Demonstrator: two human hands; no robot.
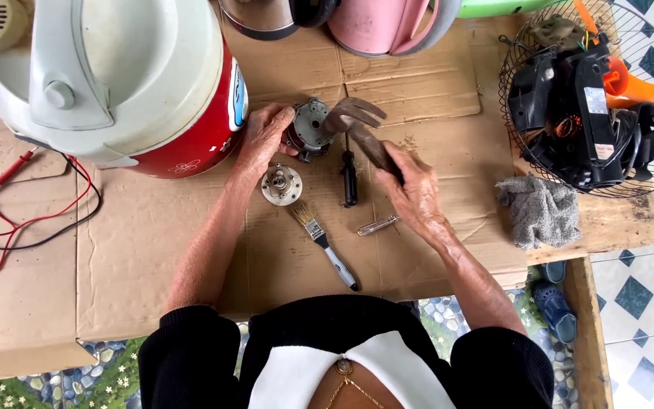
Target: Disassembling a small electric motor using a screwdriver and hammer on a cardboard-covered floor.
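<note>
One paintbrush (325,244), one hammer (363,130), one motor housing (310,129).

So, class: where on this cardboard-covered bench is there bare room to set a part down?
Bare cardboard lies between the red wires and the paintbrush, and between the right hand and grey rag. It is crowded around the motor housing and hammer.

Red-and-white cooker (115,83), grey rag (540,210)

A wooden counter (615,223), covered with flattened brown cardboard sheets (153,242), fills the frame. On the cardboard lie a small paintbrush (323,242) at centre, a round metal disc (281,185), a black-handled screwdriver (350,178), and a red-and-white rice cooker (115,83) at upper left. A grey rag (540,210) lies at right.
</note>
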